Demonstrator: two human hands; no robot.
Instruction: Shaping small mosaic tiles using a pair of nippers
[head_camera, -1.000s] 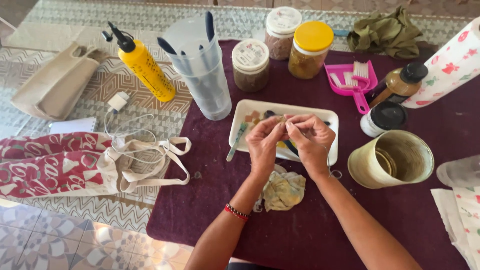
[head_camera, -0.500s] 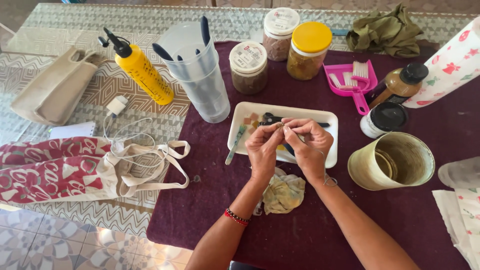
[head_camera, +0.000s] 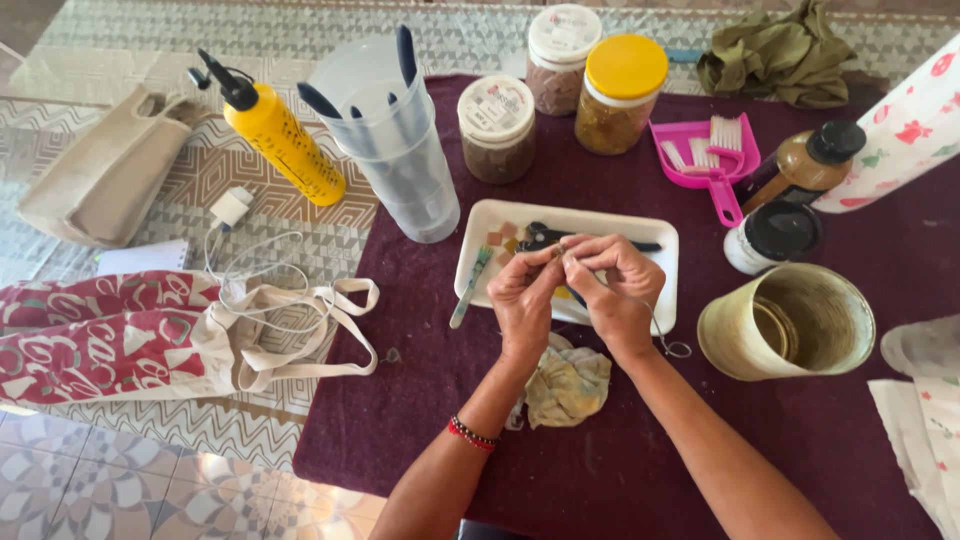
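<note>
1. Left hand and right hand raised together above the white tray, fingertips meeting near the middle, over the tray's front half.
2. Fingers of both hands pressed together in a pinch on one very small piece at the meeting point; too small to tell its kind or its long axis.
3. Small piece held just between the two thumbs, so equally near to both hands; left hand comes from the left side, right hand from the right, the piece directly in front of both sets of fingertips.
4. Thin metal wire hanging down from under the right hand, ending in a small loop on the dark red cloth; cannot tell if it joins the pinched piece.
5. In the tray under the hands: small coloured tiles, a dark tool, and a small brush lying over the left rim.
6. Crumpled stained rag on the cloth below the wrists, between the forearms.
7. Around on the desk: clear plastic cup with tools, yellow bottle, beige pot to the right, well apart from the hands.
</note>
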